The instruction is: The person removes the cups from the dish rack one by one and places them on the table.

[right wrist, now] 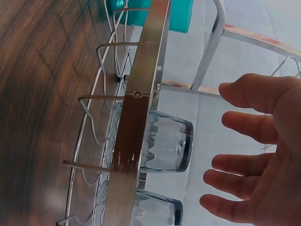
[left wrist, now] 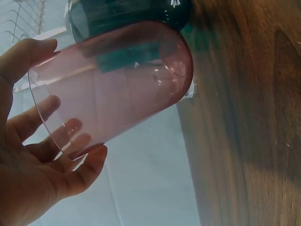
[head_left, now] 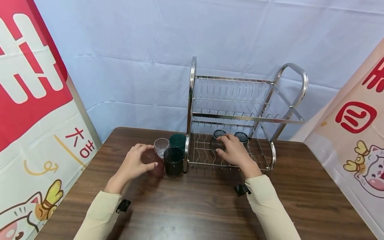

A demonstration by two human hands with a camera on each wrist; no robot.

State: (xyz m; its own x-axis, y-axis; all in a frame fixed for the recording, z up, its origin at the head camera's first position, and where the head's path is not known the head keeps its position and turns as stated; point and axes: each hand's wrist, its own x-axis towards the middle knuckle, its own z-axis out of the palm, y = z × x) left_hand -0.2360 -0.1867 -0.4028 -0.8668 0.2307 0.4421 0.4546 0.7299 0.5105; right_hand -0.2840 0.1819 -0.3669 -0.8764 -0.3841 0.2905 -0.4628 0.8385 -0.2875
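i see left hand curled round transparent pink round-based cup; right hand, fingers relaxed, holds nothing near grey-tinted drinking glasses; i judge: grasping step; next needs steady lift.

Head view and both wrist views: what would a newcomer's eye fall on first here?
Probably the shiny two-tier metal dish rack, standing towards the back of the wooden table. Next might come the translucent pink tumbler left of the rack, with the left hand at its rim. Then perhaps the two grey-tinted glasses on the rack's lower tier, near the right hand.
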